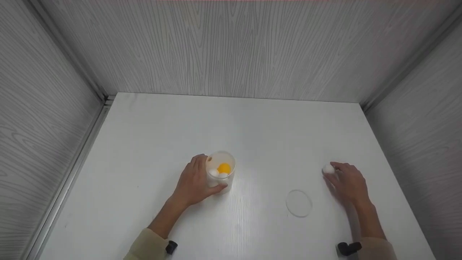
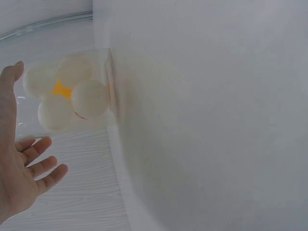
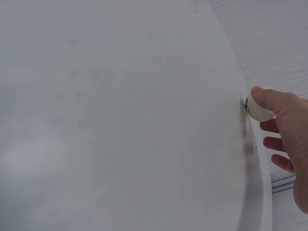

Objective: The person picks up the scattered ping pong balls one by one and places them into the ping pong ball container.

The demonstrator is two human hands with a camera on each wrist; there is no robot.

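Wrist cameras: two small black units [image 1: 348,248] sit at the cuffs of the beige sleeves [image 1: 147,246], nearest the viewer at the bottom edge of the head view.
Lid: a clear round lid [image 1: 299,203] lies flat on the white surface [image 1: 252,130], between the two forearms and closer to the right one, touching neither hand.
Left hand: the left hand [image 1: 195,182] wraps around the left side of the clear cup [image 1: 221,172], thumb along the near wall and fingers [image 1: 199,161] up at the rim. Its grip is curled on the cup wall, holding it upright on the surface.
Cup: it stands a little left of the middle of the surface. Inside lie one orange ball [image 1: 224,168] and white balls [image 1: 214,173] packed against it; the left wrist view shows several white balls [image 2: 89,98] pressed to the wall with orange showing between them.
Right hand: the right hand [image 1: 347,182] rests well to the right, near the right edge of the surface. Its grip is narrow, fingertips and thumb pinching a single white ball [image 1: 328,169] at its far end.
Single white ball: it sits low against the surface in the right wrist view [image 3: 258,109], well apart from the cup and beyond the lid.
Walls: grey wood-grain panels [image 1: 238,47] close the surface in at the back and on both sides.
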